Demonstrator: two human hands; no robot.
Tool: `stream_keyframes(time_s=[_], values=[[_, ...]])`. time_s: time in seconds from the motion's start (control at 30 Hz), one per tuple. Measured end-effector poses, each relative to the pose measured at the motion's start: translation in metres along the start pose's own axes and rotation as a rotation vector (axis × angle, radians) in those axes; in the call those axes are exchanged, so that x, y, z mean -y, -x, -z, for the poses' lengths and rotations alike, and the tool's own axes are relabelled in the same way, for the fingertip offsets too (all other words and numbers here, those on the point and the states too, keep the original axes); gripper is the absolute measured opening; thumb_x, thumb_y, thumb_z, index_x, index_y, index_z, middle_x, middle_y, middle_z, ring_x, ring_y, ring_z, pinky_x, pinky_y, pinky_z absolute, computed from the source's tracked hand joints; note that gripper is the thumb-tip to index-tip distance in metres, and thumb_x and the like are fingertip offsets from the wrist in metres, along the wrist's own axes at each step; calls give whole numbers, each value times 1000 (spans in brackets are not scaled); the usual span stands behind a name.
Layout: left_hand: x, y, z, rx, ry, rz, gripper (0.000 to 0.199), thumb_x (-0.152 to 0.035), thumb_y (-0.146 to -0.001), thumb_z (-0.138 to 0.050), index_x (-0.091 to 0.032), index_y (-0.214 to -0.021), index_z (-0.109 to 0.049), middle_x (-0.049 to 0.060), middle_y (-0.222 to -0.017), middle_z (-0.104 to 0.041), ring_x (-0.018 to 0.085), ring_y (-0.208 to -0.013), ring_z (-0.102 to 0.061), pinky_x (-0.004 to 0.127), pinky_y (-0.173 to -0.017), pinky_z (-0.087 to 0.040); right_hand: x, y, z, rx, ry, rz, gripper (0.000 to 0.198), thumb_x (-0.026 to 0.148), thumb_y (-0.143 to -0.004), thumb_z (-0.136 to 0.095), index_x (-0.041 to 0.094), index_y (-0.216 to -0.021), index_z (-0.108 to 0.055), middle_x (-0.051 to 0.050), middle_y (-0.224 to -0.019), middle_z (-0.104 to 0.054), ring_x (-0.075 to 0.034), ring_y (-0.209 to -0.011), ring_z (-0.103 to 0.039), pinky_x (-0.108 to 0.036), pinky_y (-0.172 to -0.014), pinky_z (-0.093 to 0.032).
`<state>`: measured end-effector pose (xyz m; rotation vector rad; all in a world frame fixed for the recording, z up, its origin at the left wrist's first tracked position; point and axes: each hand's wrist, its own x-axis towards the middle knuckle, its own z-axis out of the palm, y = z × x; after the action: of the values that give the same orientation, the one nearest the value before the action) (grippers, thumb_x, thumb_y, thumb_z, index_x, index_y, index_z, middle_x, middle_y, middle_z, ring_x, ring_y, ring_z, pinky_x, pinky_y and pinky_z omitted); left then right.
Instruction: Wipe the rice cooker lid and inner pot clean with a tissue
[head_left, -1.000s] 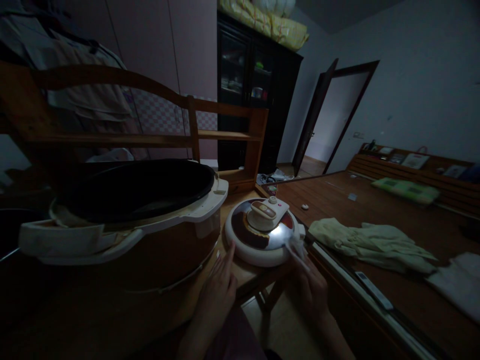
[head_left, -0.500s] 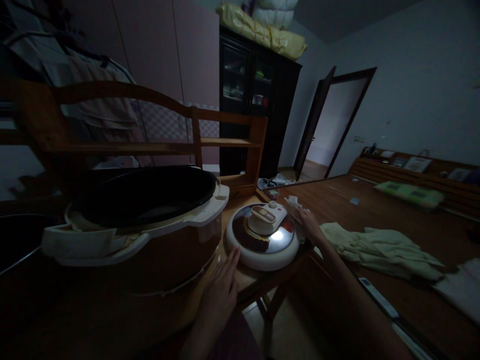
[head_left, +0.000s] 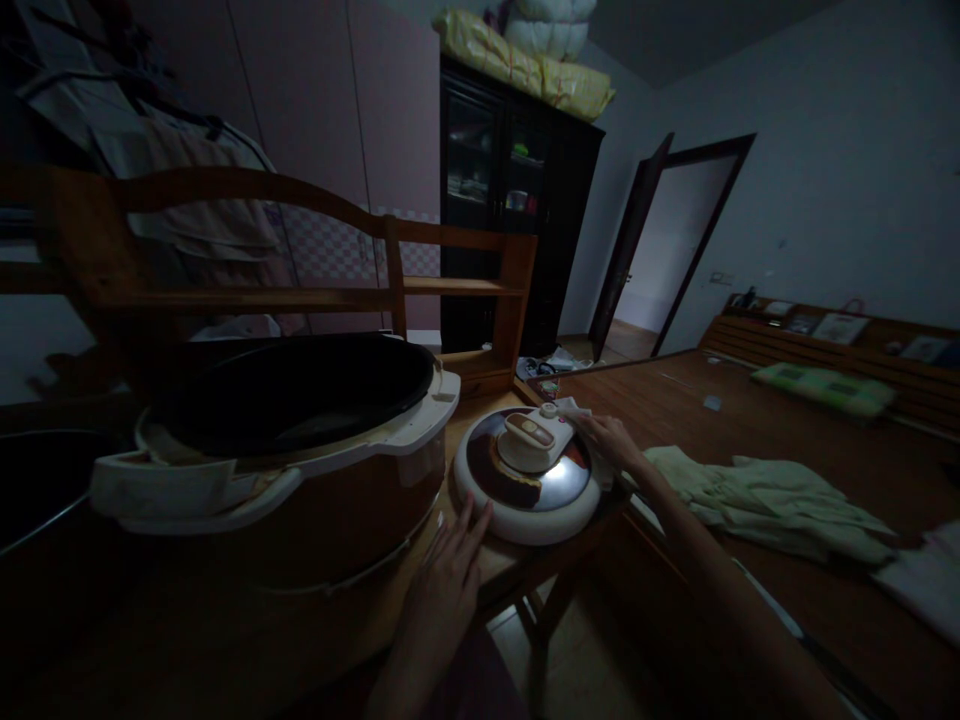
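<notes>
A wooden table (head_left: 495, 568) spans the lower left and centre of a dim room, with a dark cabinet (head_left: 517, 150) at upper centre and a brown platform (head_left: 652, 398) at right. The white-rimmed lid (head_left: 551, 487) lies on the table at the centre of the frame, handle up, just right of the large open cooker (head_left: 367, 495). The left hand (head_left: 448, 562), fingers loosely extended and holding nothing, reaches the lid's near rim; the right hand (head_left: 609, 438), by its far right edge, has its fingers drawn in on a white tissue (head_left: 573, 407), mostly hidden. The cooker's inside is too dark to make out
</notes>
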<state>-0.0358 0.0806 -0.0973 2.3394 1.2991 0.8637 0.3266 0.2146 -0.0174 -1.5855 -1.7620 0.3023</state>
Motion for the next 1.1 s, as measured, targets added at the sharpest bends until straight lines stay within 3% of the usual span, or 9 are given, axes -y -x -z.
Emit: stream_keyframes(time_s=[0.63,1.0,1.1], values=[[-1,1,0,-3,11,-3,75,-3,-88,-35,-35,-155,-24,-1,-163,-20,18,-148,-28,47,-122,-24,-12,45,-5,-55,-46,-86,59,60,-89,-43,12,-78,-76,-2,-59,-60,-15,-56,-47,-26,-52,-29],[1,0,-1,3,3,-8,78,-2,-87,-35,-35,-156,-22,-1,-164,-20,19,-149,-26,48,-122,-24,-14,53,0,-54,-38,-101,57,59,-88,-44,13,-79,-77,0,-57,-59,-14,-54,-47,-24,-51,-31],[1,0,-1,8,0,-5,76,-3,-87,-35,-35,-156,-23,-1,-164,-19,19,-149,-27,48,-122,-24,-15,57,-2,-78,-23,-99,59,60,-89,-42,14,-71,-74,0,-53,-56,-14,-52,-43,-24,-49,-29]])
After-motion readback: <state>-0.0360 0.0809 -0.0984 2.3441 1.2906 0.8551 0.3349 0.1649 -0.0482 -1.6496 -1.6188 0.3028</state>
